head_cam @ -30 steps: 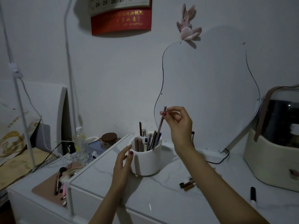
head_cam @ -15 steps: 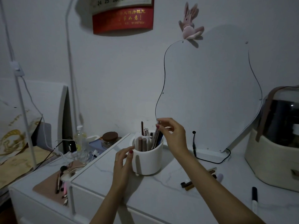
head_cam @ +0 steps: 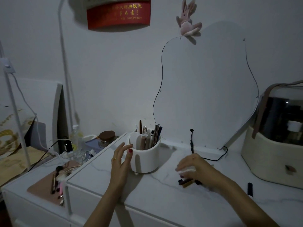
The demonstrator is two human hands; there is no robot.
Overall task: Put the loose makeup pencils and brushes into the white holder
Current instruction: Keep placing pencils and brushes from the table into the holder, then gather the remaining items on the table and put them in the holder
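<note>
Holder: the white holder (head_cam: 145,158) stood on the tabletop (head_cam: 164,194), pencils upright inside.
Left hand: the left hand (head_cam: 120,159) was open, fingers beside the holder.
Right hand: the right hand (head_cam: 195,167) had dropped from the holder to the loose pencils (head_cam: 186,181); its grip was blurred, cannot tell.

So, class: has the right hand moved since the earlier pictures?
Yes. The right hand has dropped from above the white holder down to the tabletop on the holder's right, over the loose pencils. The holder itself stays put.
</note>
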